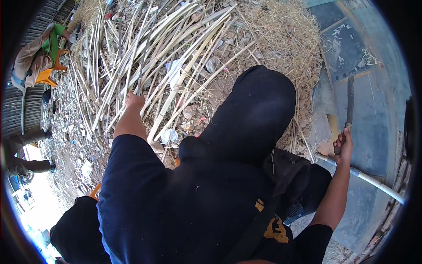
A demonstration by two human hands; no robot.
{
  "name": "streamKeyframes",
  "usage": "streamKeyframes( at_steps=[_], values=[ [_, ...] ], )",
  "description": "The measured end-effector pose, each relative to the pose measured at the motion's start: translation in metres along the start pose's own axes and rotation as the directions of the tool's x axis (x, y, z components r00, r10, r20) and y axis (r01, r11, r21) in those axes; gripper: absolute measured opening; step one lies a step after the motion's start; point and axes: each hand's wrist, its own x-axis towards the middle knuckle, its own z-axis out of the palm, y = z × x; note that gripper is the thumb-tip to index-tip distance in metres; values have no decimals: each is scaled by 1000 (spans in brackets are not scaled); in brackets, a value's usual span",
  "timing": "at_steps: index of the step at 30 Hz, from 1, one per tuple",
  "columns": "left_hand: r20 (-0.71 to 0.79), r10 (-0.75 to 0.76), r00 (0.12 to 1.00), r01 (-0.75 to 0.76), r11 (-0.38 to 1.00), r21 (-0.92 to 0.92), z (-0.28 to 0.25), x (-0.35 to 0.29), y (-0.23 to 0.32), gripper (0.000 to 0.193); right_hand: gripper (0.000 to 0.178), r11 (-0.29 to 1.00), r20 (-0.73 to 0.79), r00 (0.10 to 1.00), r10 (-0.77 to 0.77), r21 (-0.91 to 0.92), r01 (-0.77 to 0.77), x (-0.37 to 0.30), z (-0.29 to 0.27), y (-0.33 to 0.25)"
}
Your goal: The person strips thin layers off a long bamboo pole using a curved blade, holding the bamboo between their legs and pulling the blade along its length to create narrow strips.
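On the left, my left hand [135, 101] is closed around the near end of a dark bamboo strip [141, 66], which points away over a loose pile of pale split bamboo strips [193, 59]. Other strips lie right beside these fingers. Off to the right, my right hand [345, 147] grips the wooden handle of a machete [350, 102]. Its long dark blade points away from me, over grey-blue sheeting.
Dry shavings [285, 39] are heaped beyond my black-clothed knee [263, 101]. A pale pipe [373, 184] lies near my right forearm. One person [33, 64] sits on an orange chair [52, 72] at far left; another person's legs [28, 152] show below. Rubble and scraps cover the ground [70, 145].
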Motion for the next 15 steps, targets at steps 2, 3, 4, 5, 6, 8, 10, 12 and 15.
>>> streamKeyframes(
  at_steps=[2, 3, 4, 5, 6, 8, 10, 12, 15],
  values=[
    [71, -1, 998, 1, 1000, 1, 1, 6, 3, 92, 23, 1000, -10, 1000, 12, 12, -12, 1, 0, 0],
    [110, 32, 993, -32, 999, 2, 2, 5, 6, 93, 23, 1000, -24, 1000, 10, 15, -10, -1, 3, -1],
    [149, 64, 987, -65, 998, 2, 4, 4, 10, 93, 23, 1000, -38, 999, 9, 18, -8, -2, 5, -2],
    [165, 92, 982, -93, 996, 0, 7, 1, 13, 92, 23, 1000, -45, 999, 13, 15, -12, -3, 4, -2],
    [167, 94, 981, -96, 995, 2, 12, -1, 16, 92, 23, 1000, -44, 999, 13, 16, -13, -2, 5, -3],
    [181, 130, 975, -131, 991, -10, 20, -7, 22, 85, 23, 1000, -48, 999, 16, 17, -15, -3, 4, -3],
    [144, 191, 971, -185, 981, -60, 43, 1, 4, 73, 23, 1000, -4, 1000, 3, 10, -3, 0, 11, -9],
    [332, 293, 897, -289, 955, -61, 52, 0, 3, 65, 23, 1000, -9, 1000, 10, 3, -10, 0, 15, -10],
    [255, 191, 948, -195, 981, -6, 38, -27, 34, 62, 23, 1000, -55, 998, 28, -4, -28, -5, 9, -5]
  ],
)
